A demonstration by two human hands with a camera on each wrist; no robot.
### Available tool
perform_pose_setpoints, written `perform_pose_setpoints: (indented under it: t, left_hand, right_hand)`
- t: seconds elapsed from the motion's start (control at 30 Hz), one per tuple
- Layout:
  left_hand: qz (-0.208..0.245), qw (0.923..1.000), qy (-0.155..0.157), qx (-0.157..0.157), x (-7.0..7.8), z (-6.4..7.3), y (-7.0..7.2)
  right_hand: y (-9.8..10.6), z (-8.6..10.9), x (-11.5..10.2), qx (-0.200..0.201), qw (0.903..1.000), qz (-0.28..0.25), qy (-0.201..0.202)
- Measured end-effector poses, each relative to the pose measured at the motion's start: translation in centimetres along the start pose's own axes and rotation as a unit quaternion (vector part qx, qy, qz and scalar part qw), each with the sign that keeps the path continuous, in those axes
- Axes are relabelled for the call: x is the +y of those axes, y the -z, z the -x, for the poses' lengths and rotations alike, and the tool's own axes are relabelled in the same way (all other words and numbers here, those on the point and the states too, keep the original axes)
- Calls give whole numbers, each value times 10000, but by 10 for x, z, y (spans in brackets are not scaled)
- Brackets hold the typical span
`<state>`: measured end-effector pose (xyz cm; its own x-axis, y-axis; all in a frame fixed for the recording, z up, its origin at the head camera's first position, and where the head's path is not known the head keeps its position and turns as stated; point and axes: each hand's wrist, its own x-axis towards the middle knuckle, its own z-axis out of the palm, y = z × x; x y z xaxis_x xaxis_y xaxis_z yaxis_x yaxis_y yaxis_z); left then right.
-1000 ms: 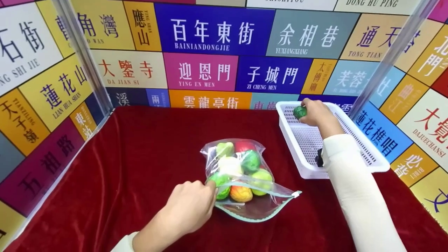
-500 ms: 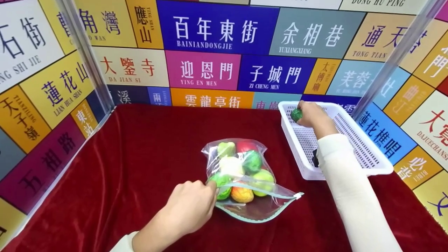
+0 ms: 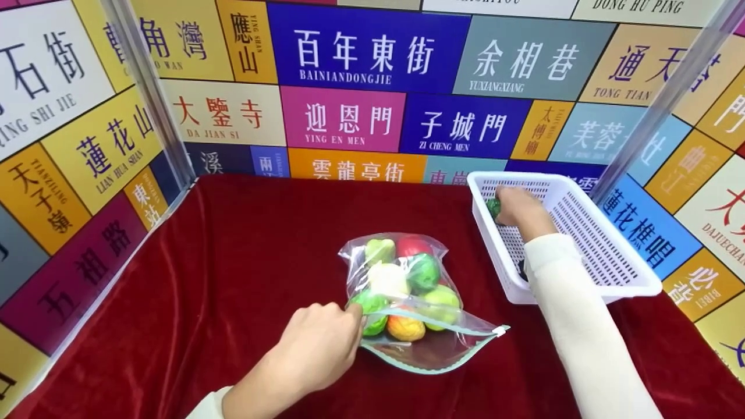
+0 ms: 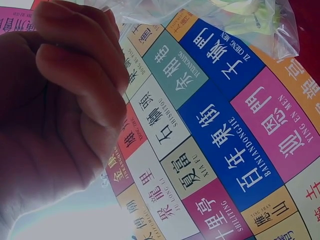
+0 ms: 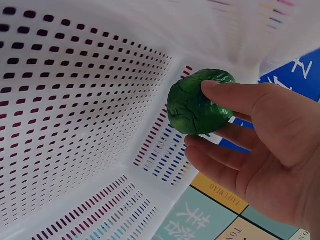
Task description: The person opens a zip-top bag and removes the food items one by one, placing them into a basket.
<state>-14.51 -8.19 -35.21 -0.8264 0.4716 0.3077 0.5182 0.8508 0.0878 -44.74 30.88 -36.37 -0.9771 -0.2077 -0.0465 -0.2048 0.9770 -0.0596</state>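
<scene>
My left hand (image 3: 323,346) pinches the left end of a clear slider zip bag's (image 3: 428,364) open mouth. Inside the bag are several toy fruits and vegetables (image 3: 405,327), red, green, white and orange-yellow. In the left wrist view my left hand (image 4: 75,95) has curled fingers, and a bit of the bag (image 4: 260,25) shows at the top. My right hand (image 3: 522,210), reaching into a white basket (image 3: 631,285), grips a round, wrinkled dark green toy vegetable (image 5: 195,102) between thumb and fingers. From above, my hand hides most of that vegetable.
Dark red velvet cloth (image 3: 262,244) covers the table. Printed sign panels (image 3: 372,43) stand behind and at both sides, with clear posts (image 3: 160,99) at the corners. The basket has perforated walls and stands at the back right.
My right hand has lowered further into the basket with the green toy vegetable. My left hand stays at the bag's edge. The whole view has shifted slightly.
</scene>
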Motion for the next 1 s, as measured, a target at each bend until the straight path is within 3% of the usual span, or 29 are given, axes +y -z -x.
perform_pose_setpoints:
  t: [0.3,0.7,1.0]
  left_hand:
    - [105,9999,1,-77,-1,0,-2]
    - [133,9999,-37,-79,-2,0,-1]
    - [138,9999,-74,-31,-4,-1,-2]
  right_hand:
    - [-11,5,-2,-497,9987,-35,-51]
    - [-11,6,-3,-618,9978,-234,-41]
    - [13,5,-12,-672,9976,-142,-53]
